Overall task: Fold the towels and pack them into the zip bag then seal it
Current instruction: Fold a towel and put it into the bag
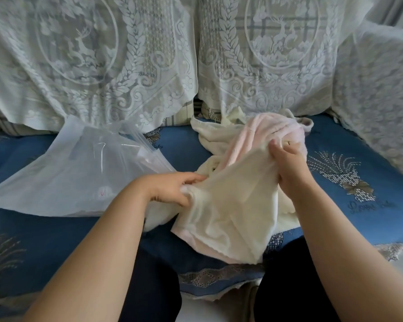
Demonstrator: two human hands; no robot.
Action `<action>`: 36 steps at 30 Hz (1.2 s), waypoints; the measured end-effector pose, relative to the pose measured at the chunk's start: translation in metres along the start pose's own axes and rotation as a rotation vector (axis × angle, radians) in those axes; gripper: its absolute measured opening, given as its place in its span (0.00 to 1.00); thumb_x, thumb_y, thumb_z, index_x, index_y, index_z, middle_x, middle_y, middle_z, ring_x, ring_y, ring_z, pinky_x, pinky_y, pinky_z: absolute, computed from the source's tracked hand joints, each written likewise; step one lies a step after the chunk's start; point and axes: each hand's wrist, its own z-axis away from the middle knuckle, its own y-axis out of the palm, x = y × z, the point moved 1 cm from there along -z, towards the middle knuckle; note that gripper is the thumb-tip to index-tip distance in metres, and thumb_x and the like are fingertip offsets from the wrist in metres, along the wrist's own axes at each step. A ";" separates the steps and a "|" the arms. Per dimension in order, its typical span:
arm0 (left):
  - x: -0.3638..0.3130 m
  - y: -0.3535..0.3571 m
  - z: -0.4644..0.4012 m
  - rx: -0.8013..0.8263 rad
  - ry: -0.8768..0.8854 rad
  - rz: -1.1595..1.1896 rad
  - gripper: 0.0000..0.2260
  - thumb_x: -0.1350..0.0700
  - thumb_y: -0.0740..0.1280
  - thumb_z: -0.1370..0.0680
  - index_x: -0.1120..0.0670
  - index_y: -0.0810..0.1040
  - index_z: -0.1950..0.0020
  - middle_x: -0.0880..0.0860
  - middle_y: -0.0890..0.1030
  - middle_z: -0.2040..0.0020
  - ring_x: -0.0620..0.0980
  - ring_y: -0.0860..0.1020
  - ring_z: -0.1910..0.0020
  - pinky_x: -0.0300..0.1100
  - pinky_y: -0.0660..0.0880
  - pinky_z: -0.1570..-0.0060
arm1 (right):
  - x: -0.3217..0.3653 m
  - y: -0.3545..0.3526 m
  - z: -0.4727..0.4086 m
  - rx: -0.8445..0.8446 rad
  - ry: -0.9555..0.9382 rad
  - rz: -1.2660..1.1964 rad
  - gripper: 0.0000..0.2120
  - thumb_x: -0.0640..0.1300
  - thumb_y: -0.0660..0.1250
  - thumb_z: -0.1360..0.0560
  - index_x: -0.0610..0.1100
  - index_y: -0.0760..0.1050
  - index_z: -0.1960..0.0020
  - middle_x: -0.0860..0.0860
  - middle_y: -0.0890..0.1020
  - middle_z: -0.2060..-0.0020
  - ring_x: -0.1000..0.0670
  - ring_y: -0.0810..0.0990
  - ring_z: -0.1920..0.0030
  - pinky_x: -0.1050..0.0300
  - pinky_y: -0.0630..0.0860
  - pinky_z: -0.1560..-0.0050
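The folding step is only beginning: the left hand (172, 187) and right hand (287, 163) are each pinching, fingers clamped, an edge of a soft, rumpled cream towel (233, 205) lying on the blue sofa seat (358, 182). Next it probably needs spreading flat. The translucent, crinkly zip bag (79, 173) is lying just left, near the towels.
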 end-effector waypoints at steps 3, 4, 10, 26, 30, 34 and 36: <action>-0.005 0.011 -0.002 0.105 0.075 0.062 0.44 0.59 0.73 0.28 0.44 0.49 0.22 0.36 0.57 0.28 0.34 0.58 0.31 0.20 0.59 0.44 | 0.002 0.007 0.008 0.256 -0.058 -0.237 0.11 0.48 0.64 0.22 0.43 0.81 0.56 0.48 0.83 0.63 0.51 0.83 0.63 0.53 0.81 0.61; -0.012 0.014 -0.003 0.023 0.114 0.093 0.44 0.54 0.75 0.29 0.42 0.49 0.23 0.35 0.56 0.27 0.33 0.58 0.31 0.23 0.59 0.40 | 0.004 0.010 0.015 0.381 -0.072 -0.289 0.11 0.47 0.64 0.22 0.44 0.83 0.57 0.48 0.84 0.64 0.50 0.83 0.63 0.55 0.81 0.62; -0.044 0.023 -0.015 -0.305 0.230 0.455 0.04 0.53 0.74 0.28 0.47 0.80 0.57 0.44 0.81 0.64 0.42 0.78 0.65 0.34 0.73 0.59 | 0.014 0.025 0.036 0.422 -0.113 -0.461 0.16 0.50 0.68 0.26 0.38 0.78 0.47 0.39 0.82 0.53 0.41 0.81 0.52 0.46 0.78 0.48; 0.001 0.044 -0.040 -0.115 -0.223 -0.387 0.13 0.44 0.66 0.26 0.48 0.68 0.66 0.46 0.72 0.65 0.44 0.70 0.67 0.40 0.63 0.70 | 0.011 -0.039 0.009 0.226 0.041 -0.846 0.25 0.57 0.61 0.22 0.43 0.71 0.31 0.39 0.76 0.36 0.42 0.78 0.38 0.46 0.76 0.41; -0.005 0.027 -0.029 -0.291 -0.103 -0.088 0.14 0.49 0.66 0.26 0.53 0.69 0.67 0.48 0.70 0.69 0.47 0.68 0.69 0.42 0.63 0.66 | 0.005 -0.045 0.008 0.055 0.147 -0.841 0.23 0.57 0.65 0.25 0.42 0.76 0.38 0.42 0.84 0.48 0.45 0.84 0.49 0.52 0.81 0.56; 0.000 0.005 -0.011 -0.738 -0.109 0.025 0.11 0.53 0.64 0.27 0.53 0.68 0.69 0.44 0.71 0.72 0.45 0.70 0.71 0.42 0.66 0.67 | 0.003 -0.052 0.001 -0.087 0.167 -0.975 0.19 0.50 0.67 0.26 0.39 0.76 0.40 0.40 0.83 0.48 0.42 0.84 0.50 0.48 0.79 0.47; 0.007 -0.001 -0.002 -0.867 -0.236 -0.121 0.07 0.53 0.62 0.28 0.53 0.73 0.65 0.46 0.76 0.68 0.48 0.75 0.66 0.43 0.70 0.65 | 0.000 -0.059 -0.002 -0.101 0.177 -1.050 0.19 0.48 0.67 0.26 0.38 0.75 0.40 0.40 0.83 0.47 0.41 0.84 0.50 0.45 0.78 0.44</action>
